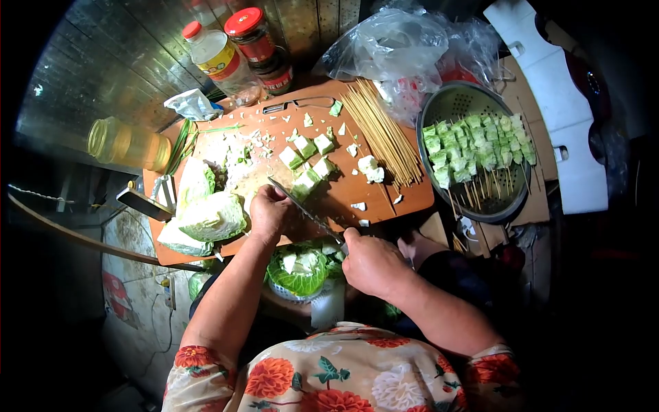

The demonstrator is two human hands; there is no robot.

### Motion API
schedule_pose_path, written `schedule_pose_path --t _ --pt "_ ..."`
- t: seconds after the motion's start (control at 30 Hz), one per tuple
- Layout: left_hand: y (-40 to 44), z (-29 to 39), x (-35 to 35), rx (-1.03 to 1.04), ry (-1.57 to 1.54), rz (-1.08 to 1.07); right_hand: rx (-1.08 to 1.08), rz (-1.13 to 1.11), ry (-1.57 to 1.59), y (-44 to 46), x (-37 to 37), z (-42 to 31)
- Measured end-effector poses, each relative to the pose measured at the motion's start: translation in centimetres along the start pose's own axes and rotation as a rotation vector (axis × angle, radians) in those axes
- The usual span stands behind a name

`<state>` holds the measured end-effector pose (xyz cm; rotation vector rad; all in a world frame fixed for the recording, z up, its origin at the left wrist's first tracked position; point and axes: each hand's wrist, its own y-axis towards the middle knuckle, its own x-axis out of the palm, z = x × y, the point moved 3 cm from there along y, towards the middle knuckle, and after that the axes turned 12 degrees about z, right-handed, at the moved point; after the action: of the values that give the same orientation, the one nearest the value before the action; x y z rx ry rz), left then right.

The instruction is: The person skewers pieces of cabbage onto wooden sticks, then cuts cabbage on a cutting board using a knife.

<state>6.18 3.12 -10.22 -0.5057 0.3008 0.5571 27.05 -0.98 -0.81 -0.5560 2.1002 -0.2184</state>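
Observation:
My right hand (374,261) grips the handle of a long, narrow knife (310,215), whose blade slants up and left over the orange-brown cutting board (391,202). Right by the blade's tip, my left hand (270,214) has its fingers curled together; whatever they may hold is hidden. Cut cabbage blocks (305,182) lie just beyond the blade, with small scraps scattered farther back. To the left of my left hand rest large cabbage wedges (213,218). A bundle of bamboo skewers (384,130) lies across the board's right side.
A metal colander (439,199) at the right holds skewered cabbage pieces (473,147). Below the board, a basket (295,296) contains cabbage leaves. Bottles and jars (250,41) stand behind; an oil jar (130,144) and a phone (144,204) are at left. Plastic bags (398,51) lie at the back.

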Motion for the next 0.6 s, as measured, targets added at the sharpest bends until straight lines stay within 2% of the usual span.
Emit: schedule_pose_path --t 0.27,0.43,0.5,0.6 --pt "1.0 -0.9 0.2 0.028 0.023 -0.004 -0.025 -0.001 0.002 1.2 0.5 0.6" --pt "0.0 1.0 -0.2 -0.106 0.001 -0.064 0.008 -0.043 0.001 3.0 1.4 0.4" --pt "0.8 -0.1 0.0 -0.058 0.03 -0.05 0.093 -0.102 -0.043 3.6 2.1 0.4" --pt "1.3 -1.0 -0.1 -0.032 0.047 -0.063 0.058 -0.049 -0.067 3.3 2.5 0.3"
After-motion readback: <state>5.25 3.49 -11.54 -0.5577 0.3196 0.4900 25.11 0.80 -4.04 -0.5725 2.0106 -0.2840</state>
